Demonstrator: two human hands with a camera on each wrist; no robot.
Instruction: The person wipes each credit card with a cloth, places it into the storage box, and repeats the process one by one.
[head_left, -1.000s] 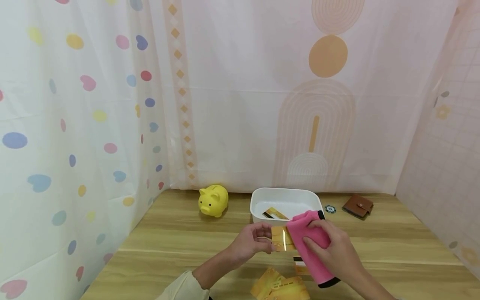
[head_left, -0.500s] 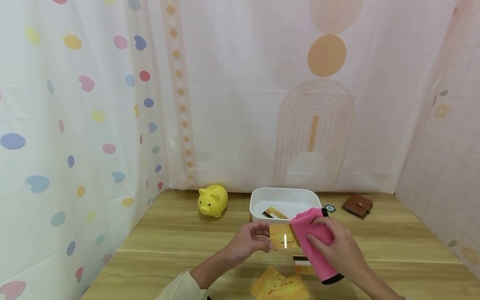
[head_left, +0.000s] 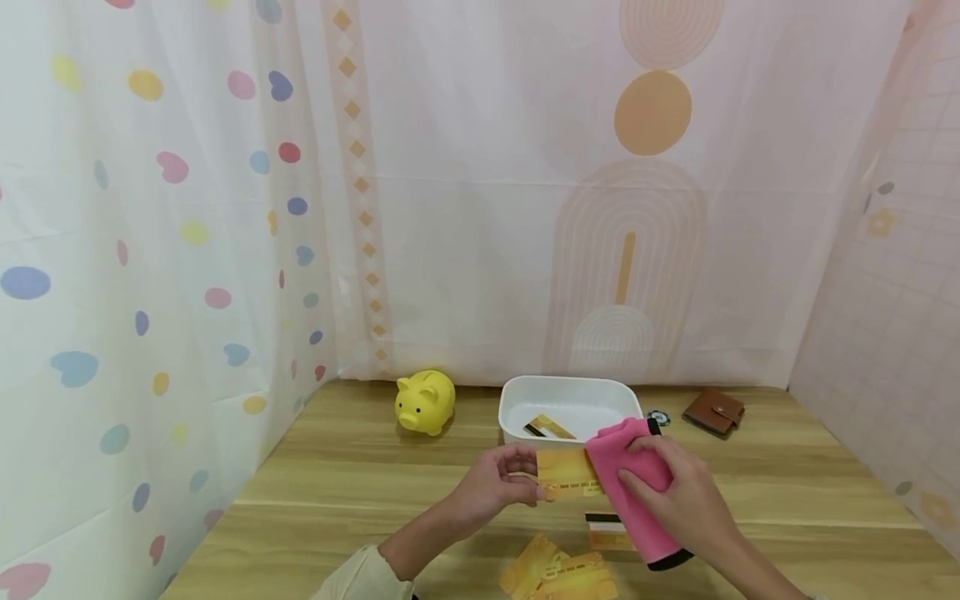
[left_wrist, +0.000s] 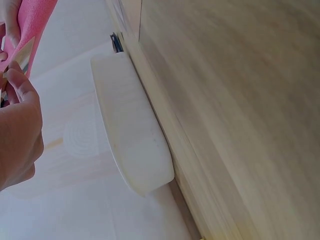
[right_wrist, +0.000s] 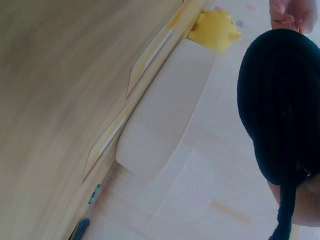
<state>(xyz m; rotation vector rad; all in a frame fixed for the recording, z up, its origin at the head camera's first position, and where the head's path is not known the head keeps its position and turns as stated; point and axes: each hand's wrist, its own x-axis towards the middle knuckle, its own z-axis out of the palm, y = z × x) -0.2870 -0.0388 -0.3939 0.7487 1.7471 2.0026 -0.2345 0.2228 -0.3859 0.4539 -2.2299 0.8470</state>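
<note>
Above wooden table (head_left: pixel 360 492), left hand (head_left: pixel 491 486) pinches gold card (head_left: pixel 567 477); right hand (head_left: pixel 686 500) grips pink cloth (head_left: pixel 630 492).

A yellow piggy bank (head_left: pixel 426 402), white tub (head_left: pixel 517 400) and brown wallet (head_left: pixel 715 411) sit on the table (head_left: pixel 337 483).

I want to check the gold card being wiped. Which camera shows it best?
The head view: the gold card shows face-up between left hand and pink cloth. Left wrist shows only an edge; right wrist doesn't show it.

Head camera looks forward and down across the table (head_left: pixel 337 483); both wrist cameras skim it closely (tilted sideways), sharing the white tub (head_left: pixel 517 400).
</note>
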